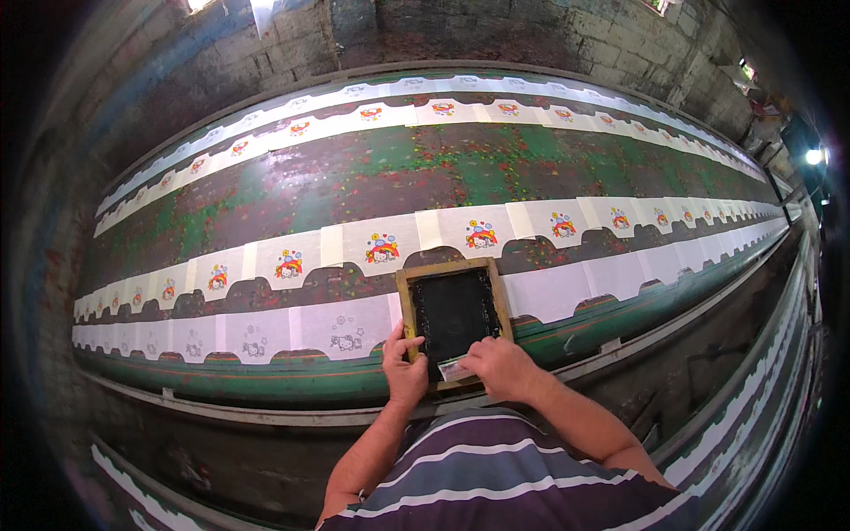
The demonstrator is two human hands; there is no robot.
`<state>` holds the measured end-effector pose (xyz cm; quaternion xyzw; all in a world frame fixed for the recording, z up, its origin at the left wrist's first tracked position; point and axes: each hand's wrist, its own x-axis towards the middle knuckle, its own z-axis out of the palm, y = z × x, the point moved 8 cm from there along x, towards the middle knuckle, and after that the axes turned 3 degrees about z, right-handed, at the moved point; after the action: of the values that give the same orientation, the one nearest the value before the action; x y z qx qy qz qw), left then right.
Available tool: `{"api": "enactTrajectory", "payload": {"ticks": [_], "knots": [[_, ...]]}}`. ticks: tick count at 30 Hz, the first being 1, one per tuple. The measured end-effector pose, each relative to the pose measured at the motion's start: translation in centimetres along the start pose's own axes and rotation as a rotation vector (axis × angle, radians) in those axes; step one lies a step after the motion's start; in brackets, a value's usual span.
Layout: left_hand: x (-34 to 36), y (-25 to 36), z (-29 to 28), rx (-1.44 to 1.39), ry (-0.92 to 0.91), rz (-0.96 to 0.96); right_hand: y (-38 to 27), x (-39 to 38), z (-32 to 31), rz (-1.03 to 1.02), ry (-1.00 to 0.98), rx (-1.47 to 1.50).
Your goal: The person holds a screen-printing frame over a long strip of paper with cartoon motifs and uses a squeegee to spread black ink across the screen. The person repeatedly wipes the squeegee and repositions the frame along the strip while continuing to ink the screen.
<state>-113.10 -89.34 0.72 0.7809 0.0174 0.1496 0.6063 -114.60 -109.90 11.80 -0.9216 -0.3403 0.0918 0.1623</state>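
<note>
A wooden-framed printing screen point(498, 305) with black ink across its mesh lies over the near row of white fabric pieces. My left hand point(405, 367) grips the lower left side of its frame, thumb bent toward the mesh. Closed around a small pale squeegee point(453, 369), my right hand point(500, 367) is at the lower right of the screen. The squeegee rests on the inked mesh near the bottom edge. Left of the screen, a white fabric piece point(310, 326) carries a grey outline print of a cartoon cat. Whatever lies beneath the screen is hidden.
The long green table point(354, 177), spotted with paint, bears several rows of white fabric pieces. Behind the screen, one row point(354, 257) shows colourful cat prints. A rail point(292, 418) runs along the near edge. Another table with white pieces point(744, 425) stands at lower right; a block wall point(531, 44) rises behind.
</note>
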Motion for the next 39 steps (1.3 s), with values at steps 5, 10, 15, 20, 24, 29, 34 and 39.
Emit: {"api": "enactTrajectory", "payload": {"ticks": [5,10,15,20,24,29,34,39], "knots": [[0.0,-0.5,0.1,-0.058,0.000,-0.017,4.3,4.3,-1.3,0.067,-0.231,0.135],[-0.1,-0.5,-0.1,0.002,-0.016,-0.001,7.4,9.4,-2.9,0.101,-0.099,0.101],[-0.1,-1.0,-0.5,0.016,-0.023,-0.039,10.0,13.1,-3.1,0.183,0.071,0.039],[0.1,-0.7,-0.6,-0.020,-0.038,-0.026,10.0,13.1,-2.7,0.213,0.062,0.062],[0.1,-0.6,-0.5,-0.033,-0.057,-0.025,8.0,10.5,-1.9,0.164,0.013,0.054],[0.4,-0.8,-0.6,-0.083,-0.052,-0.041,3.6,5.3,0.2,0.092,-0.023,0.010],[0.1,0.1,-0.2,-0.120,0.025,-0.101,0.2,1.0,1.0,0.091,0.024,0.021],[0.5,1.1,0.0,0.092,-0.064,-0.013,-0.4,-0.6,0.7,0.095,0.107,0.044]]}}
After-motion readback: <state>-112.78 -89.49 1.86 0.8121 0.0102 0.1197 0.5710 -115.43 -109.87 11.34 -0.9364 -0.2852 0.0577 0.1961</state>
